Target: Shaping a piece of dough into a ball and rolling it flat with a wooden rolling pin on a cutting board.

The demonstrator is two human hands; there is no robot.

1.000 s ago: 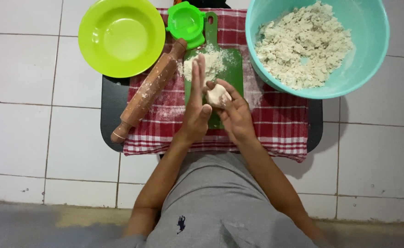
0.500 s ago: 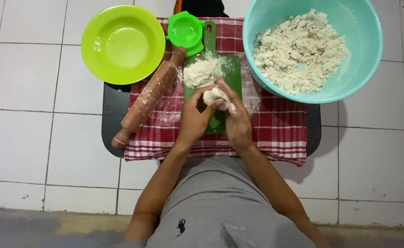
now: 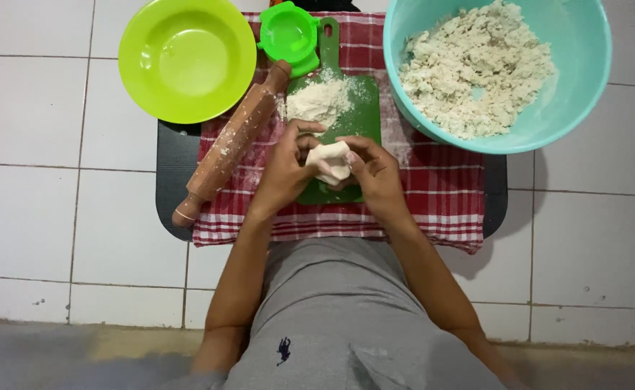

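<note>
Dough, one pale lump point(image 3: 330, 160), sits pinched between both hands above the green cutting board point(image 3: 364, 115). The left hand point(image 3: 285, 170) curls its fingers around the lump's near side, thumb on top; the right hand point(image 3: 375, 173) closes on it from the other side, fingertips pressing in. Whether the lump touches the board beneath is hard to tell from this angle. A heap of flour point(image 3: 317, 101) lies on the board just beyond the hands, with a wooden rolling pin point(image 3: 231, 144) slanting across the red checked cloth point(image 3: 433, 195) to the left. Farther out stand a lime bowl point(image 3: 187, 58), a small green press point(image 3: 288, 32) and a teal bowl point(image 3: 577, 72) of crumbly dough point(image 3: 476, 68). Squeezed unevenly, the lump could tear or stick to the fingers, since little flour appears to coat it.
</note>
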